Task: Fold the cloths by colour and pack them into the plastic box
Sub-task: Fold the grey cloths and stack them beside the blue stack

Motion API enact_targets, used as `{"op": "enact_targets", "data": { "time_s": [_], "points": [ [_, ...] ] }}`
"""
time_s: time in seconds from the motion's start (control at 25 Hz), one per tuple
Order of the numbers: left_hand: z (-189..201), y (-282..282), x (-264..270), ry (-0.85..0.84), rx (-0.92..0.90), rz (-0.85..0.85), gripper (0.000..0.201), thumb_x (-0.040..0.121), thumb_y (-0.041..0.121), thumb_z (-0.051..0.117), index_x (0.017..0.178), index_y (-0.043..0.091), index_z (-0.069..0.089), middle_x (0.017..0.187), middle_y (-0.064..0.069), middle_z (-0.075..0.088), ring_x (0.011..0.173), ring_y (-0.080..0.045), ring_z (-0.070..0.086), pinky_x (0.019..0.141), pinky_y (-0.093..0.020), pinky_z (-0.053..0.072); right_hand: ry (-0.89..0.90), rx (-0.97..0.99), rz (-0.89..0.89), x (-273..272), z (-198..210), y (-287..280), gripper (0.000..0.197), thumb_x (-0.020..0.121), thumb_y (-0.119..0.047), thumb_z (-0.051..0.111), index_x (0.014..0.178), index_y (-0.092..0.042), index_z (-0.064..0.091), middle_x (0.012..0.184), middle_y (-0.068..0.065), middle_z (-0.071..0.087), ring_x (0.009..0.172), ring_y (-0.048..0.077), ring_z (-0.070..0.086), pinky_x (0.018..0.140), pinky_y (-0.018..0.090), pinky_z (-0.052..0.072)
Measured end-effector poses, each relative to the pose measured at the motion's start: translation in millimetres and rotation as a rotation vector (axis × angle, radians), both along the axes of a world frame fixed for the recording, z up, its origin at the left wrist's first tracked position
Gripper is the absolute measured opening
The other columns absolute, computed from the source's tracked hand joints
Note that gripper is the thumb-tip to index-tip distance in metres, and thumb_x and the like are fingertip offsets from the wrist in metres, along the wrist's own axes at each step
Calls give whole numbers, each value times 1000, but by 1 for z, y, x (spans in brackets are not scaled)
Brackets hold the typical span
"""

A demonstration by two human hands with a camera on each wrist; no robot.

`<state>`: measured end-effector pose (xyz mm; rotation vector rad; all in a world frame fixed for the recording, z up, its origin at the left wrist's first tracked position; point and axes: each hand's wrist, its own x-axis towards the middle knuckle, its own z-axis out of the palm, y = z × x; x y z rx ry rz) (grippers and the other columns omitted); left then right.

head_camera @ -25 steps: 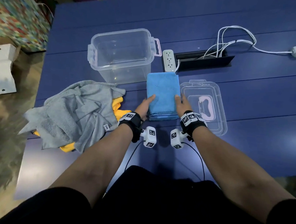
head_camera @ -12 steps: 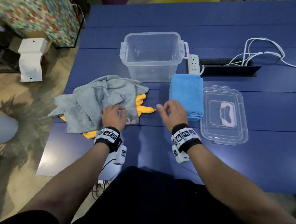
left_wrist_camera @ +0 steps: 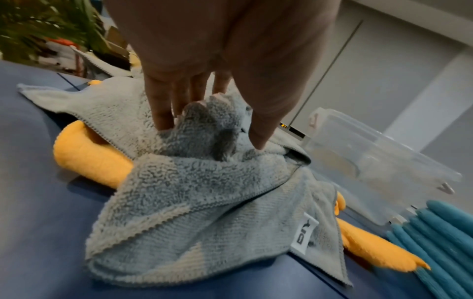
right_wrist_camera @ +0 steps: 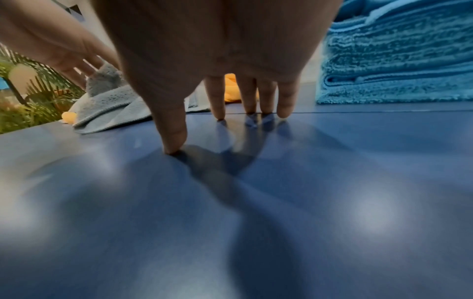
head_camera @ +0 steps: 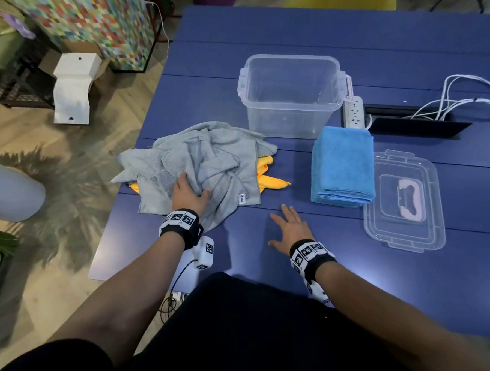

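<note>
Head view: tabletop [head_camera: 347,275], then the plastic box [head_camera: 289,95] standing empty at the back, lid [head_camera: 405,199] off to its right. The blue stack [head_camera: 342,166] lies folded just in front of the box; I've let go of it, so blue is done, not packed. My left hand [head_camera: 189,195] has moved to the grey cloth [head_camera: 205,160] and pinches a bunch; my right hand [head_camera: 291,230] rests spread, fingertips on the tabletop, holding nothing. Yellow cloth [head_camera: 267,178] is mostly buried; count unclear.

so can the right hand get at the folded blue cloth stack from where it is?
Probably yes: the right hand lies open on the blue table, and only bare tabletop separates it from the folded blue cloth stack.
</note>
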<state>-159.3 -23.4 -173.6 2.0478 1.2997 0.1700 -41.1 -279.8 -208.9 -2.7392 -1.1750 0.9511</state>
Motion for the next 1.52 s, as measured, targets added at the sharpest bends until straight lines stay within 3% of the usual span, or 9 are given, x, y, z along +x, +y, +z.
{"op": "enact_targets", "data": {
  "time_s": [0.24,0.44,0.64,0.76,0.92,1.08,1.24,1.4,1.52],
  "points": [
    [6,18,6,21,33,43,36,98,27,50,129,10,47,110,-26,62,101,-43,60,75,-39,44,52,41,-53,1,1,33,80,85,-46,64,152,-28,23,162,-2,2,149,20,1,119,42,18],
    [20,60,3,-4,-95,43,30,98,24,49,121,6,53,115,-22,62,109,-40,56,87,-37,43,107,264,-5,-9,2,83,76,88,-40,63,152,-28,23,160,-2,15,148,18,11,117,41,24],
    [40,69,-6,-189,82,-47,17,91,26,55,94,9,54,92,-9,56,93,-32,54,80,-36,40,216,168,-14,1,6,127,90,86,-45,65,155,-21,11,162,2,0,149,22,-2,120,42,15],
    [42,57,-9,-208,109,-214,20,85,34,54,80,15,49,80,-1,47,79,-25,48,69,-31,32,297,218,-43,13,11,131,83,86,-39,68,153,-18,23,161,4,13,148,21,12,119,35,18],
    [44,13,-2,-363,53,-406,19,74,28,66,80,19,51,75,7,47,66,-11,43,62,-22,34,500,580,-543,19,23,124,40,84,-23,72,122,-22,62,111,-3,64,105,11,58,94,26,44],
    [36,-24,7,-413,-397,-564,27,69,15,78,74,24,53,63,14,50,57,-5,40,57,-17,37,942,762,-1144,23,34,123,13,93,-24,55,90,-16,64,86,10,68,84,31,65,81,45,53],
    [25,-45,10,-403,-624,-514,24,73,23,78,75,17,54,74,-6,50,68,-15,43,62,-24,37,780,638,-1007,24,45,97,15,95,-12,53,99,-2,64,106,25,64,94,33,62,80,40,49],
    [6,-48,11,-394,-677,-127,25,71,28,72,74,18,49,69,-3,49,68,-17,44,63,-29,35,798,653,-1118,18,30,49,16,95,-22,57,100,-7,54,66,13,58,44,23,55,51,34,51],
    [-5,-59,8,-327,-618,-75,23,75,18,69,75,20,46,61,2,51,59,-16,44,59,-30,34,570,431,-1014,9,17,10,26,88,-28,67,100,-12,50,75,6,53,55,21,51,39,29,49]
  ]
}}
